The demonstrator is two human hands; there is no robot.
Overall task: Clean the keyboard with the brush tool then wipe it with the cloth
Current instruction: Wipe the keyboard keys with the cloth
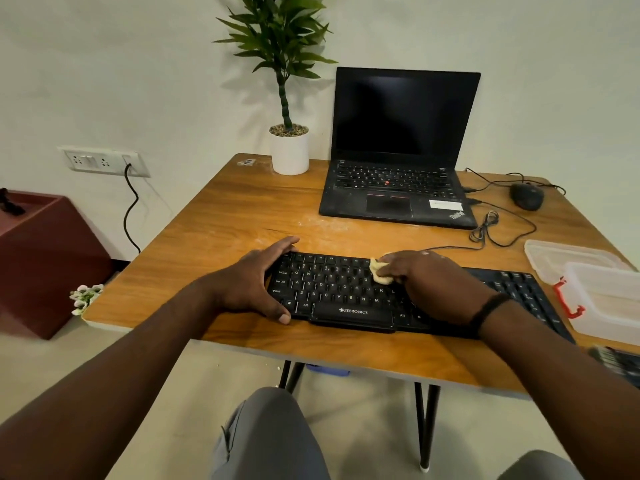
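Keyboard (346, 289), a black Zebronics one, lies along the near edge of the desk (221, 216), square to us and running off toward the right. We have a small pale-yellow cloth (378, 271) bunched on the upper rows of keys, about over the middle of the board. Our right hand (429, 285) presses it down, fingers (391, 270) curled together and clamped on the cloth. Our left hand (256, 282) grips the keyboard's left end, thumb on the near edge and fingers spread apart over the far corner, holding it steady.

We judge this to be the second step, the wiping; no brush is plainly in view, though a dark object at the right edge is too cut off to name. Next we would need to draw the cloth sideways along the rows, keeping light even pressure, with the left hand bracing so the board does not slide.

Beyond the keyboard, pale dust streaks the desk. Farther back stand an open ThinkPad laptop (398, 168), a potted plant (289, 147) and a mouse (526, 196); a clear plastic box (602, 299) sits at our right.
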